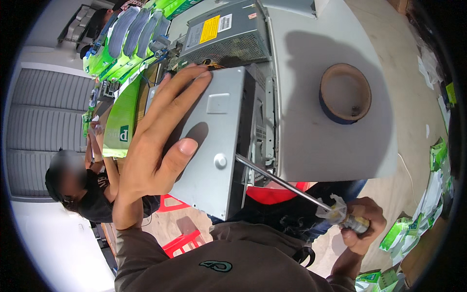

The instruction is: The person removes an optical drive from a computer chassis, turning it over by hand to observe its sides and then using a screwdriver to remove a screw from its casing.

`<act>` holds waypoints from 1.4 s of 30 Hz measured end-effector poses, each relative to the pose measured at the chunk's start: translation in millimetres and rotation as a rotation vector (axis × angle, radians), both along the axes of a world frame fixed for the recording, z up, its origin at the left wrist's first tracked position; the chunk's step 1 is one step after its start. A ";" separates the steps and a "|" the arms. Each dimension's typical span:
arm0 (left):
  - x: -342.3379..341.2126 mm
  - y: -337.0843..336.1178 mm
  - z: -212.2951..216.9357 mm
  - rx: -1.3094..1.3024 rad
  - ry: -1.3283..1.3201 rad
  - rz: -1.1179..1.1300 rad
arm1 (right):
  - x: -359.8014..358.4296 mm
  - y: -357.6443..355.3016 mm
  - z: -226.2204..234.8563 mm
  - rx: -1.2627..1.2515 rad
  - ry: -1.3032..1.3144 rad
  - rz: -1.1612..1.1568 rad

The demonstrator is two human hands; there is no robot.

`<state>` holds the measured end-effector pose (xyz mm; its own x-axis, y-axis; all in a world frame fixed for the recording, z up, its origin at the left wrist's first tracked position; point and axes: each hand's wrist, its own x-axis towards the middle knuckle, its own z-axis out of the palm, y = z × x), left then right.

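Note:
My left hand [158, 131] lies with its fingers stretched out over the top of a silver metal drive box [221, 126], pressing on it without gripping. My right hand [362, 221] is closed around the handle of a long-shafted screwdriver [287, 184]. Ragged clear tape wraps the handle near the shaft. The screwdriver's tip meets the right side of the drive box, where the exact contact is hidden. Under and beside the box runs the metal frame of a computer case [269, 121]. Beyond my left fingertips sits a power supply [231, 36] with a yellow label.
A tape roll [344, 92] holding small dark screws stands on the flat grey panel [311, 151] at right. Green packages [121, 121] and stacked grey bundles [131, 34] are at left. Another person [92, 187] works there. Red stools [182, 241] stand below; green wrappers [404, 233] litter the floor.

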<state>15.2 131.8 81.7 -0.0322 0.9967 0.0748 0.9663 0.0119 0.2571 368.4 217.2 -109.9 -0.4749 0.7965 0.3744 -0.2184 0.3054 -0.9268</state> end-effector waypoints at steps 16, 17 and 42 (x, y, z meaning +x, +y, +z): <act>-6.4 -1.9 -8.7 0.051 0.055 -0.104 | -42.1 -37.7 -83.2 -0.367 0.194 0.137; -6.0 -2.1 -9.6 0.059 0.019 -0.097 | -45.3 -40.2 -85.4 -0.375 0.212 0.140; -16.1 -52.6 -0.3 0.105 0.074 -0.263 | 12.0 -53.3 -38.3 -0.330 0.162 0.015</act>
